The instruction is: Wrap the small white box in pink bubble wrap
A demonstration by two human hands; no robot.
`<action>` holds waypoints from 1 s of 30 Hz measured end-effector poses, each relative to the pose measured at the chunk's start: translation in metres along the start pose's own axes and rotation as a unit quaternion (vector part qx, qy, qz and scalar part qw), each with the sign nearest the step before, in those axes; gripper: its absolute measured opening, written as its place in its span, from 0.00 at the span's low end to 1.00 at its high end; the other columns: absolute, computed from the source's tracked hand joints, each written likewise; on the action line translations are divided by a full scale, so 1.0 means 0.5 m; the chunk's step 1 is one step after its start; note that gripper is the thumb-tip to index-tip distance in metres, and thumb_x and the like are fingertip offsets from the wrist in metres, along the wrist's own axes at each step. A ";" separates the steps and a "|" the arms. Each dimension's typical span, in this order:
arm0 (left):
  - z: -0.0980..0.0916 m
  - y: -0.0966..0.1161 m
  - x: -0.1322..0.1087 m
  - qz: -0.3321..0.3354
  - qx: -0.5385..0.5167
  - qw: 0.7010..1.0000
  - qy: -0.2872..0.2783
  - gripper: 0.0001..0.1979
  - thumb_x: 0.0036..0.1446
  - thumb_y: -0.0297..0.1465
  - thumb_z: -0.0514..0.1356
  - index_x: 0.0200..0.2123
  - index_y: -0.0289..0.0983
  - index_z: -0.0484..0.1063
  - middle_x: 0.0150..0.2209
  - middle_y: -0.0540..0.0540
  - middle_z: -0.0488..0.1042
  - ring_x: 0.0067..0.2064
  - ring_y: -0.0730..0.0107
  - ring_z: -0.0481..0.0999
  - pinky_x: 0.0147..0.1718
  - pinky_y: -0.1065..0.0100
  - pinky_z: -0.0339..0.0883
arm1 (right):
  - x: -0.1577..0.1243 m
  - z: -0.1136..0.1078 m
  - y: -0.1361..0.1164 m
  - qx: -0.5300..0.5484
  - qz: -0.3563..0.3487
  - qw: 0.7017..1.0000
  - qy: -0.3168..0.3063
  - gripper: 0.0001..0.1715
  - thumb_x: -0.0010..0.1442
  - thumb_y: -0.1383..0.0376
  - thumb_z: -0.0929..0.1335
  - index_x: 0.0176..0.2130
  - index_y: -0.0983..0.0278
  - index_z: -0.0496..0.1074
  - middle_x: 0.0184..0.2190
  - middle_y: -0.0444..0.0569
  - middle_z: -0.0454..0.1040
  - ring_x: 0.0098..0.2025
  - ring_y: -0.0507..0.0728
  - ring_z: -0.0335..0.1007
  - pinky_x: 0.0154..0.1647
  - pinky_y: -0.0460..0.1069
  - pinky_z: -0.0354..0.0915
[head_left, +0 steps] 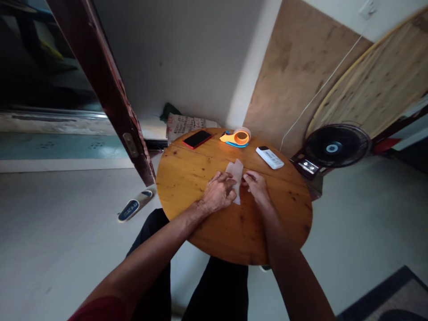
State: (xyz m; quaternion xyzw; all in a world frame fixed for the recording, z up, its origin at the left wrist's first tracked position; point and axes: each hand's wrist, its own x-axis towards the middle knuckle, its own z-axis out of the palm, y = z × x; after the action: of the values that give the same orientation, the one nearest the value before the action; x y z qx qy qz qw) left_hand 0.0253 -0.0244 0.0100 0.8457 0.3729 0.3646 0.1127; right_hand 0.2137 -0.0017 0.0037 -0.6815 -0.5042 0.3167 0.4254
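A narrow strip of pale, thin paper-like sheet [237,168] with uneven edges lies on the round wooden table [187,178]. My left hand [219,191] rests across its left side, fingers stretched out and pressing it down. Close to the sheet's right edge, my right hand [257,185] has thumb and fingers drawn together in a pinch. Whether the edge or some small piece is between those fingertips is too small to tell. Beyond the hands stands an orange and blue tape dispenser [237,137] with a roll of tape on it.
A red-edged phone [197,139] lies at the table's back left, a white remote-like device [269,158] at the back right. A black fan [332,147] stands right of the table. One slipper [136,206] is on the floor, near an open door [107,89].
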 end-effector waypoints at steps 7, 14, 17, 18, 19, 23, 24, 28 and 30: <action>-0.004 0.006 -0.004 -0.013 -0.002 1.000 -0.004 0.16 0.53 0.29 0.56 0.45 0.38 0.76 0.52 0.43 0.72 0.51 0.59 0.73 0.57 0.57 0.64 | 0.027 0.003 -0.058 0.006 0.032 0.994 -0.105 0.07 0.51 0.63 0.70 0.28 0.66 0.71 0.20 0.46 0.73 0.18 0.50 0.65 0.13 0.42 0.51; -0.013 0.008 -0.004 0.000 -0.016 1.000 -0.020 0.16 0.52 0.28 0.56 0.45 0.38 0.75 0.56 0.43 0.70 0.53 0.57 0.71 0.56 0.57 0.65 | 0.037 0.015 -0.056 0.022 0.040 0.993 -0.113 0.09 0.45 0.61 0.71 0.26 0.64 0.69 0.13 0.38 0.62 0.14 0.46 0.53 0.12 0.42 0.44; -0.016 0.010 -0.003 -0.004 -0.019 0.999 -0.027 0.20 0.52 0.27 0.56 0.49 0.39 0.73 0.57 0.45 0.69 0.53 0.58 0.71 0.56 0.57 0.65 | 0.041 0.018 -0.050 0.033 0.045 0.993 -0.105 0.11 0.43 0.60 0.71 0.26 0.64 0.69 0.13 0.37 0.61 0.14 0.47 0.52 0.12 0.43 0.42; -0.016 0.010 -0.002 -0.004 -0.022 0.999 -0.029 0.21 0.52 0.27 0.57 0.51 0.40 0.72 0.58 0.45 0.69 0.54 0.58 0.70 0.56 0.57 0.64 | 0.042 0.020 -0.049 0.037 0.046 0.993 -0.102 0.12 0.42 0.60 0.72 0.25 0.64 0.69 0.12 0.36 0.61 0.14 0.47 0.51 0.13 0.43 0.42; -0.017 0.010 -0.001 -0.001 -0.025 0.999 -0.031 0.22 0.52 0.27 0.57 0.52 0.40 0.71 0.58 0.46 0.69 0.54 0.58 0.70 0.57 0.57 0.64 | 0.043 0.022 -0.047 0.042 0.045 0.993 -0.097 0.12 0.41 0.60 0.72 0.25 0.64 0.69 0.12 0.36 0.60 0.14 0.46 0.51 0.13 0.43 0.43; -0.016 0.009 0.002 0.005 -0.034 0.998 -0.042 0.18 0.53 0.26 0.55 0.48 0.37 0.73 0.48 0.44 0.76 0.49 0.60 0.74 0.58 0.58 0.62 | 0.041 0.032 -0.040 0.063 0.018 0.996 -0.062 0.12 0.41 0.60 0.72 0.27 0.64 0.70 0.15 0.36 0.64 0.18 0.47 0.54 0.18 0.44 0.51; -0.015 0.009 0.003 0.002 -0.035 0.998 -0.043 0.17 0.53 0.26 0.55 0.47 0.37 0.74 0.46 0.44 0.77 0.48 0.61 0.74 0.58 0.58 0.62 | 0.038 0.033 -0.039 0.071 0.002 0.996 -0.053 0.12 0.41 0.60 0.72 0.27 0.64 0.70 0.17 0.37 0.66 0.20 0.48 0.57 0.20 0.44 0.53; -0.010 0.008 0.004 -0.017 -0.044 0.998 -0.037 0.19 0.53 0.26 0.55 0.49 0.38 0.73 0.45 0.44 0.77 0.47 0.61 0.74 0.57 0.58 0.63 | 0.022 0.028 -0.045 0.113 -0.063 0.990 -0.057 0.13 0.44 0.59 0.71 0.30 0.65 0.73 0.24 0.41 0.73 0.26 0.50 0.64 0.28 0.45 0.59; -0.008 0.005 0.004 -0.022 -0.050 0.998 -0.030 0.20 0.53 0.25 0.56 0.49 0.39 0.73 0.46 0.45 0.77 0.48 0.61 0.74 0.56 0.58 0.64 | 0.015 0.024 -0.053 0.135 -0.078 0.985 -0.076 0.15 0.45 0.59 0.71 0.33 0.65 0.73 0.27 0.43 0.75 0.28 0.51 0.66 0.30 0.46 0.61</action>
State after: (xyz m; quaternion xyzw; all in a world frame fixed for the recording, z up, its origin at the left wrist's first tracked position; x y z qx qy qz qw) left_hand 0.0247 -0.0247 0.0151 0.8410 0.3693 0.3550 0.1742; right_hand 0.1946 0.0118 0.0223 -0.5505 -0.5390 0.3985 0.4975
